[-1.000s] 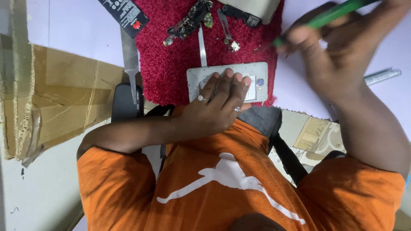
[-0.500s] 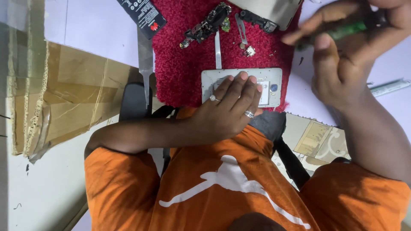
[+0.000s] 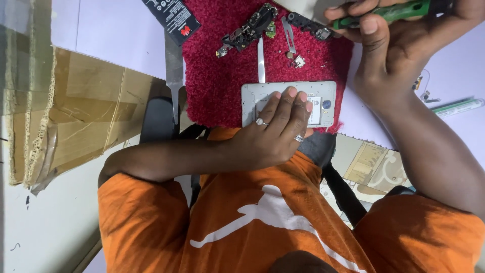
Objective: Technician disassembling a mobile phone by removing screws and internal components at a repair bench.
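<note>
An opened white phone frame (image 3: 331,96) is seen lying flat at the near edge of a red fuzzy mat (image 3: 217,86), its long side running across the view. The left hand (image 3: 275,126) is laid on top of it, palm down, with the fingers stretched out flat and held close together; nothing is gripped, the frame is only pressed under the fingertips (image 3: 290,93) (two rings are worn on this hand). The frame shows on both sides of the hand, more of it toward the right, where a small round blue part is exposed.

The right hand (image 3: 389,55) is raised above the far right corner of the mat, well apart from the frame, and is closed around a green-handled tool (image 3: 404,10), whose handle is pinched between thumb and curled fingers. Its tip cannot be made out.

Beyond the frame, small dark circuit parts (image 3: 247,30) and a pair of metal tweezers (image 3: 261,63) are scattered on the mat. A black battery (image 3: 172,20) lies at the mat's far left corner, with a flattened cardboard box (image 3: 76,111) further left. A pale green pen-like tube (image 3: 459,106) lies on the white table (image 3: 111,35) at the right.
</note>
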